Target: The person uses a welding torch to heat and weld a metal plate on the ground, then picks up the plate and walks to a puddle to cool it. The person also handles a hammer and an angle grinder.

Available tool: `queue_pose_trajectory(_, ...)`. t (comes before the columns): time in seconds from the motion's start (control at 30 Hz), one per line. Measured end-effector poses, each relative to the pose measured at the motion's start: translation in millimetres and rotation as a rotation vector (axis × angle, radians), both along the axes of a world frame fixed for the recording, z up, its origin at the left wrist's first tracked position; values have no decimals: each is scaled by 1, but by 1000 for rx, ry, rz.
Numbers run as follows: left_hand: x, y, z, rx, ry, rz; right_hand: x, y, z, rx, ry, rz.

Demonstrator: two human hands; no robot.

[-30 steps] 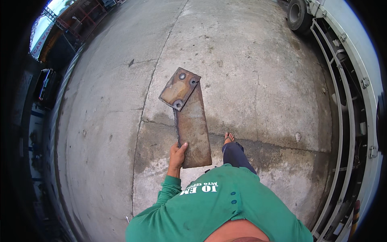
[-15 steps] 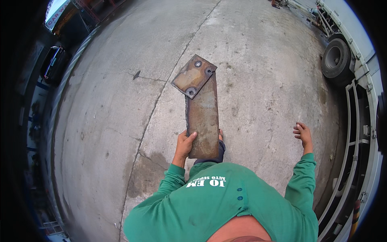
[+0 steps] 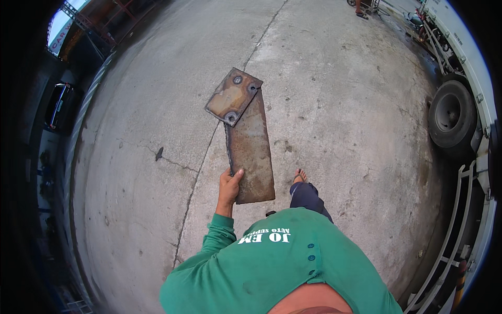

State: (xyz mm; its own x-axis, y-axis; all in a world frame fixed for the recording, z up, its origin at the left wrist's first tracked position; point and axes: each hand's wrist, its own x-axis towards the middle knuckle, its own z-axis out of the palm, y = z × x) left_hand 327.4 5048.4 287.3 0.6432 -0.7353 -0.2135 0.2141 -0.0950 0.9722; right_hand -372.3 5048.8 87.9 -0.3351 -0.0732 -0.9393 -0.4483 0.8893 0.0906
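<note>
My left hand (image 3: 228,184) grips a long rusty metal plate (image 3: 252,152) near its lower left edge, thumb on top and fingers hidden underneath. At the far end of it a smaller rusty plate (image 3: 230,99) lies at an angle, with several round holes or rings near its corners. One long side of the larger plate is rough and dark. Whether the two pieces are joined or just stacked, I cannot tell. My right hand is out of the picture.
Cracked concrete ground (image 3: 345,115) spreads all around. A white truck with a large wheel (image 3: 453,113) and metal side rails (image 3: 452,246) stands along the right. At the left are a dark car (image 3: 58,106) and a kerb. Another person's foot (image 3: 361,14) shows at the top right.
The ground and truck have shifted toward me as I walk forward. My left hand and the plates moved a little left. My right hand has swung out of view, and my foot now shows ahead.
</note>
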Motion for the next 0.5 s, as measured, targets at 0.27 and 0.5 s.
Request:
queue_pose_trajectory(0.27,183,-329,9,83,-57,47,300,-678,123,-936,-84,436)
queue_pose_trajectory(0.5,386,-667,-24,-12,-36,-5,648,-1088,222,-1392,-354,587)
